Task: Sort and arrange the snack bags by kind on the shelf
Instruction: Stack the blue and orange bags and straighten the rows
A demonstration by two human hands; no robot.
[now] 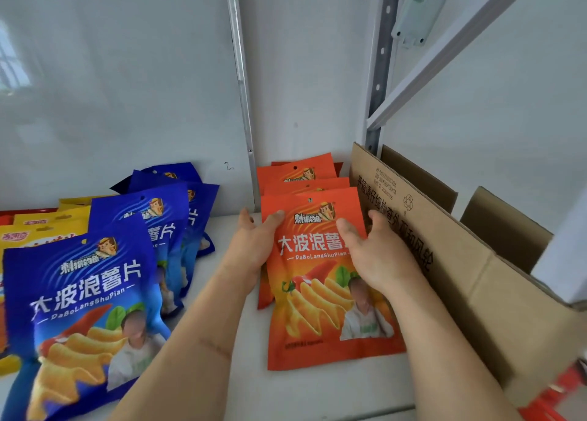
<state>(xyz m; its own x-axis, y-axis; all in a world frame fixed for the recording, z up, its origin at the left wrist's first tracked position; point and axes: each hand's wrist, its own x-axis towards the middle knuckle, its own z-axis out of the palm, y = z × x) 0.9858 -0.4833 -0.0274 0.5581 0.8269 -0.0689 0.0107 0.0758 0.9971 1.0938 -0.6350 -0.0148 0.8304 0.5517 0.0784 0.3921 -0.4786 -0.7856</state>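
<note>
Up front, both hands grip the nearest orange snack bag (320, 280), which stands at the head of a row of orange bags (301, 174) lined up toward the back wall of the white shelf (228, 230). The left hand (254, 242) holds the bag's left edge, thumb curled over the front near the upper left corner and the fingers hidden behind. The right hand (371, 249) grips the right edge, thumb pressed on the printed front and fingers wrapped round the far side. This front bag leans back against the ones behind it, its bottom edge resting on the shelf toward the front.

Just beside the orange row on its right, a brown cardboard box (444, 261) with open flaps stands along the shelf's right end, and the right hand's fingers lie between the bag and the box wall.

Toward the left end of the shelf, a row of blue snack bags (85, 293) of the same design runs from the front edge back toward the wall, overlapping one another. Yellow bags (41, 226) show behind and left of them, partly covered. A bare strip of shelf separates the blue row from the orange row, and both forearms reach in over it.
</note>
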